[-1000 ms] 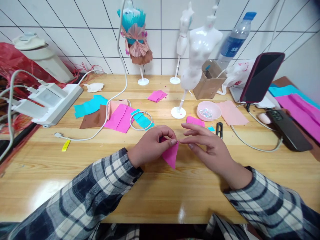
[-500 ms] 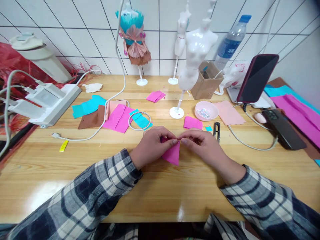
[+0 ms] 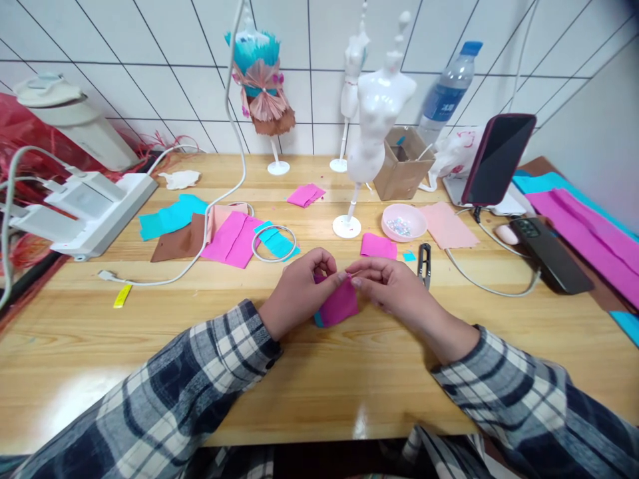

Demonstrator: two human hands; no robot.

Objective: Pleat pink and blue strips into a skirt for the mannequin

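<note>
My left hand (image 3: pixel 303 287) and my right hand (image 3: pixel 394 287) meet above the near middle of the table. Both pinch the upper edge of a small magenta crepe paper piece (image 3: pixel 339 305), their fingertips almost touching. The piece hangs below the fingers, with a blue strip showing at its lower left. Whether anything smaller is pinched at the top edge I cannot tell. Just beyond my right hand lie a black thread snipper (image 3: pixel 424 263), a tiny blue scrap (image 3: pixel 409 256) and a folded magenta paper (image 3: pixel 378 246). A white ring (image 3: pixel 254 247) rests over a blue paper piece (image 3: pixel 276 243) past my left hand.
Behind stand a bare white mannequin (image 3: pixel 382 100), a paper-dressed mannequin (image 3: pixel 264 93) and a cardboard box (image 3: pixel 402 173). A pink bowl (image 3: pixel 414 233) holds small beads. Right are a propped phone (image 3: pixel 499 159) and a dark phone (image 3: pixel 549 256); left, a power strip (image 3: pixel 122 206) with cables.
The magenta piece has turned between my fingers, and a blue part now shows at its lower left. My hands stay pinched together. The whole view has shifted slightly.
</note>
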